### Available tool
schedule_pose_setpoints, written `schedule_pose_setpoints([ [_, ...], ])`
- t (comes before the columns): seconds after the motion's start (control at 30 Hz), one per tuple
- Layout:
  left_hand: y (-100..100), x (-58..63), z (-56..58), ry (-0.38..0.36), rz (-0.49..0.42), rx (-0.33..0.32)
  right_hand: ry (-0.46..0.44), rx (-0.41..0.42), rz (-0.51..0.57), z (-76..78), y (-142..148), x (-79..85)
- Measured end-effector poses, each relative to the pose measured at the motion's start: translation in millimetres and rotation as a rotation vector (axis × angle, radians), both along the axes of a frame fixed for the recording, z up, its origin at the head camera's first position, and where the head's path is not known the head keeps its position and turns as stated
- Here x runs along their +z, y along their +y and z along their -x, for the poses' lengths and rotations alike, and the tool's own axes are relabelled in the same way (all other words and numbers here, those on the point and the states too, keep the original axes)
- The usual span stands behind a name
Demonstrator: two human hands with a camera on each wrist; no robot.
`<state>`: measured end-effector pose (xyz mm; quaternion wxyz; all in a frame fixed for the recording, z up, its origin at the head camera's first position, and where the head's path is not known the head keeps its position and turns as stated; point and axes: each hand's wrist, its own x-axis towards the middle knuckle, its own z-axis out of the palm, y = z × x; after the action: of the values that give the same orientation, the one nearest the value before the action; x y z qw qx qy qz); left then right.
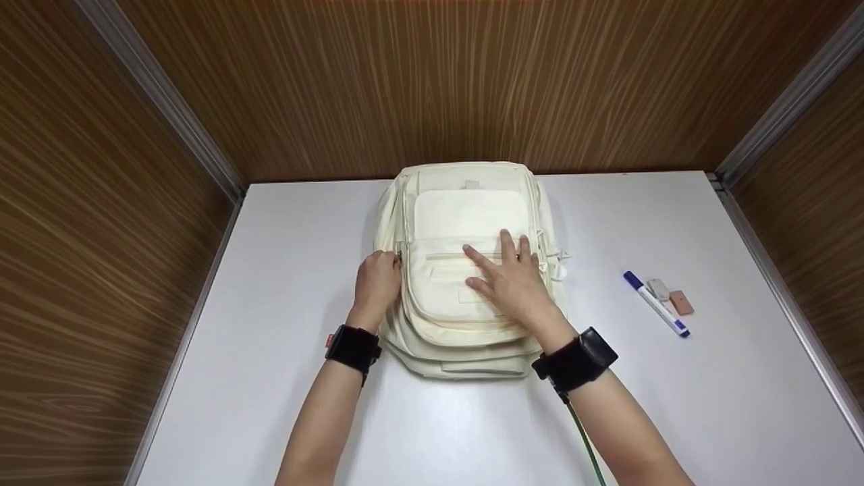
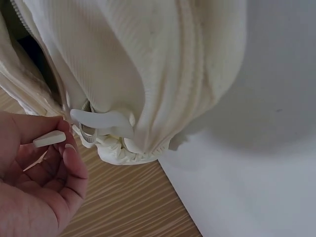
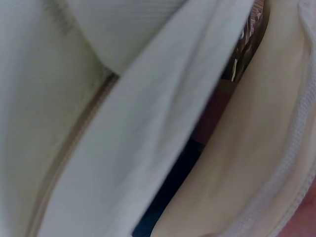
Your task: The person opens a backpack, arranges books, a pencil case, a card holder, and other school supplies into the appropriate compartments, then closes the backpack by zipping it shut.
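Observation:
A cream backpack (image 1: pixel 472 212) lies on the table with its front up. At its left side my left hand (image 1: pixel 378 280) pinches a pale zipper pull (image 2: pixel 49 138) between thumb and index finger. Beside those fingers the zipper (image 2: pixel 24 24) is parted, with a dark gap behind it. A second white pull tab (image 2: pixel 101 120) hangs nearby. My right hand (image 1: pixel 516 283) rests with spread fingers on the front pocket. Close up in the right wrist view, the opening shows dark blue contents (image 3: pixel 170 185) and something shiny (image 3: pixel 245 42) inside; most of it is hidden by fabric.
Right of the backpack lie a blue-and-white marker (image 1: pixel 656 304), a small grey oval object (image 1: pixel 657 289) and a small pinkish block (image 1: pixel 681 303). Wood-grain panels (image 1: pixel 432 88) enclose the white table (image 1: pixel 283 270) at the back and sides. A green cable (image 1: pixel 586 439) trails from the right wrist.

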<state>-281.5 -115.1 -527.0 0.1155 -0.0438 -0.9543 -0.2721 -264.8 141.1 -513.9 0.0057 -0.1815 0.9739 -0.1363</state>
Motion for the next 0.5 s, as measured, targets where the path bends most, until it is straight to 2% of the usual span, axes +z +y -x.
schedule_pose_setpoints([
  [0.5,-2,-2.4,-31.0,-0.001,0.021,-0.043,-0.017,-0.012,-0.009,0.1,-1,0.3],
])
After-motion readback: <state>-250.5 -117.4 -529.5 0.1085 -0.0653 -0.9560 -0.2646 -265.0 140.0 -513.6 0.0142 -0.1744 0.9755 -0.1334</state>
